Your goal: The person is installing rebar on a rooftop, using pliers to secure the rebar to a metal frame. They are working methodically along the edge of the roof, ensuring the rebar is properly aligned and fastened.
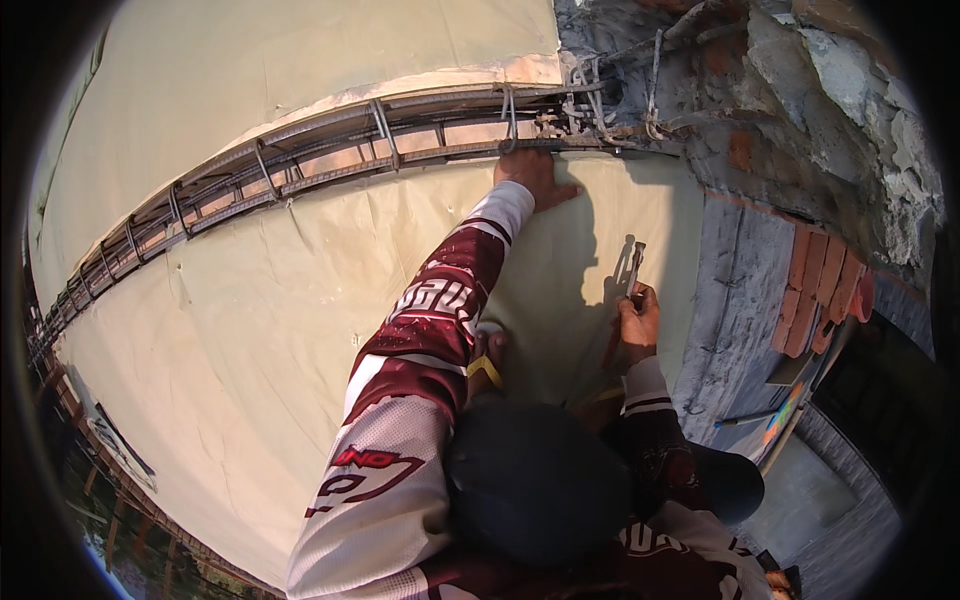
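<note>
Clutching tool [637,260]: your right hand [639,322], its grip clamped on it;
Rebar [341,176]: your left hand [537,180] at it; fingers partly hidden, cannot tell whether closed

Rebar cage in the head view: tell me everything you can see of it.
The rebar cage looks like dark grey-brown steel: long ribbed bars running side by side, crossed at intervals by bent stirrups. It runs from the lower left to the upper right, its curve at least partly fisheye bending, with cream sheeting on both sides. Its right end meets bent rods beside rough, broken masonry. The left hand is at its near bar; the fingertips are hidden.
</note>
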Demonstrator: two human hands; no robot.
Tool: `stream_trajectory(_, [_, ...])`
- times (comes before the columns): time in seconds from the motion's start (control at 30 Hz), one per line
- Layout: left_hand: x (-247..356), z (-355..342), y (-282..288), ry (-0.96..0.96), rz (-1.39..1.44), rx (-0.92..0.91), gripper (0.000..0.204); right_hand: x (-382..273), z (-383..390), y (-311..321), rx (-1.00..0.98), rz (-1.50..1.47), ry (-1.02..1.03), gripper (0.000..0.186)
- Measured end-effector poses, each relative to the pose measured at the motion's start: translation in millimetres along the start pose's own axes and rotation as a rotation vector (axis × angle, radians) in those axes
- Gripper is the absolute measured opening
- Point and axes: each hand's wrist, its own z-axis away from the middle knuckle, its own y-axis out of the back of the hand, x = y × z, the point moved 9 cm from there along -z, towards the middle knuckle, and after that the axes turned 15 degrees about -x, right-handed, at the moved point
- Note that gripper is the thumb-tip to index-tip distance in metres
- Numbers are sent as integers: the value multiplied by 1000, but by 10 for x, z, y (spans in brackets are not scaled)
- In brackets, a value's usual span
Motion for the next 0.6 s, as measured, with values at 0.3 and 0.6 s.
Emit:
stream_trajectory(0.3, [0,44,49,-26,18,88,99,-995,-132,-354,-369,-306,-27,33])
stream_trajectory(0.6, [7,76,60,-73,18,128,98,-1895,-520,41,-132,1097,244,58])
